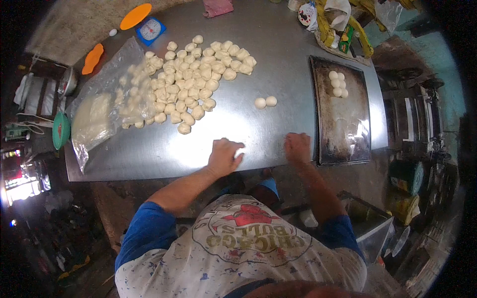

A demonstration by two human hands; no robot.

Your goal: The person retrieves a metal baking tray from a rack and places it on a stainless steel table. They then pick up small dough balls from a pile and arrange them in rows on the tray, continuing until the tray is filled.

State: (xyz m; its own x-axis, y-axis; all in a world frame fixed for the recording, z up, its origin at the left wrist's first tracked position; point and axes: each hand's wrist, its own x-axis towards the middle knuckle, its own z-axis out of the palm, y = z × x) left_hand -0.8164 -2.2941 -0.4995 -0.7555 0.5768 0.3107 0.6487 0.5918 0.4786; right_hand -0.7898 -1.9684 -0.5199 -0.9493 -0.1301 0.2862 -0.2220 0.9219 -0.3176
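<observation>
My left hand (224,156) is low over the front part of the metal table (149,156), fingers bent and thumb apart, with no object seen in it. My right hand (298,147) is curled near the tray's left edge; whether something lies under its fingers is hidden. Beyond the hands, two smooth dough balls (265,102) touch each other. A large cluster of rougher dough pieces (193,78) spreads to the left, partly beneath a clear plastic sheet (111,85). Several smooth balls (337,83) sit together on the dark baking tray (343,138) at the right.
A blue dial scale (150,30), an orange disc (136,16), a wavy orange piece (92,59) and an egg-like white object (113,32) lie at the far left. Yellow plastic bags (326,26) and packets crowd the far right corner. A pink cloth (218,7) rests at the far edge.
</observation>
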